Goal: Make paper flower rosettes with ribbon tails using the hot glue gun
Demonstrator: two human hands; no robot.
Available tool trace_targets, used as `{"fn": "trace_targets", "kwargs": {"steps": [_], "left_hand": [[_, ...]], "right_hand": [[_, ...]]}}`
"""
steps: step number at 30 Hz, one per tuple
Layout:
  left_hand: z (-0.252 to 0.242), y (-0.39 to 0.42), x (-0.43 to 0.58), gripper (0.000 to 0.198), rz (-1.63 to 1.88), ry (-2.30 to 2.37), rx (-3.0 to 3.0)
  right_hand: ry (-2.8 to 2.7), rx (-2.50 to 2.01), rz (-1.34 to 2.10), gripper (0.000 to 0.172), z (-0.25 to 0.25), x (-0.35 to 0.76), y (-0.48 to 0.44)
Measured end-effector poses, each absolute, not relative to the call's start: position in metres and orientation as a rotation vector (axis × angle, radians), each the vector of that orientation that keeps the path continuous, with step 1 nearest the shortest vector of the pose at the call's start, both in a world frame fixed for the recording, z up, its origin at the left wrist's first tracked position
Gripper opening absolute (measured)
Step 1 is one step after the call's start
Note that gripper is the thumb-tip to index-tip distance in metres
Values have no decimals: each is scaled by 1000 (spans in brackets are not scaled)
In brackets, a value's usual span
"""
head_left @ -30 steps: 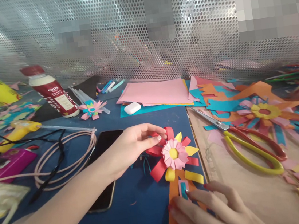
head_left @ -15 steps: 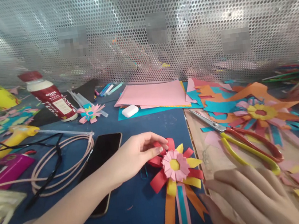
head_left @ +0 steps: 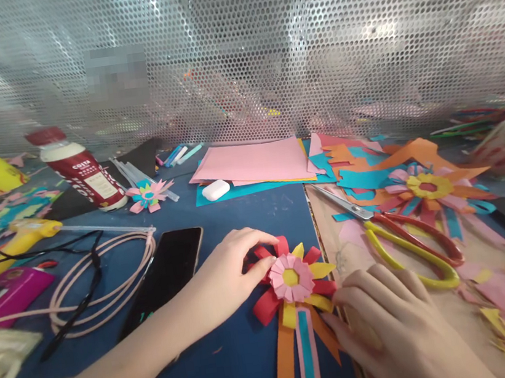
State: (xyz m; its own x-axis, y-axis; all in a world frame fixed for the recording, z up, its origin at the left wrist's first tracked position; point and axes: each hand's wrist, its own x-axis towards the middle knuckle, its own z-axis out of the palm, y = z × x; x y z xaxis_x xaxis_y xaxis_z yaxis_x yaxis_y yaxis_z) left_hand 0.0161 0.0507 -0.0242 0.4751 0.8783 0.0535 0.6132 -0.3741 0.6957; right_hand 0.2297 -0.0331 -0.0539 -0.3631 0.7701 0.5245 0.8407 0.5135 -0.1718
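Note:
A paper rosette (head_left: 291, 278) with a pink and yellow centre, red and yellow loops and orange, pink and blue ribbon tails lies on the blue table. My left hand (head_left: 229, 272) pinches the red loops on its left side with curled fingers. At the rosette's lower right, my right hand (head_left: 391, 325) rests with bent fingers, its fingertips touching the red and yellow loops.
Yellow-handled scissors (head_left: 403, 243) lie on brown card to the right, beside a second paper flower (head_left: 427, 188). A phone (head_left: 166, 275), pink cable (head_left: 106, 276), glue gun (head_left: 21, 235), bottle (head_left: 80, 171), earbud case (head_left: 215, 189) and pink sheets (head_left: 253, 161) surround them. A perforated metal screen closes the back.
My right hand came up from the ribbon tails to the rosette's right side. The left hand stayed on the red loops. The view shifted slightly.

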Motion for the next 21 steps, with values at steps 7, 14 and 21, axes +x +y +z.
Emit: {"fn": "trace_targets", "kwargs": {"steps": [7, 14, 21], "left_hand": [[-24, 50, 16, 23, 614, 1131, 2269], [-27, 48, 16, 15, 651, 1096, 2428], [3, 20, 11, 15, 758, 1132, 2654]], "right_hand": [[-2262, -1306, -154, 17, -55, 230, -32], [-2295, -1290, -205, 8, -56, 234, -31], [-2364, -1013, -468, 7, -72, 247, -22]]}}
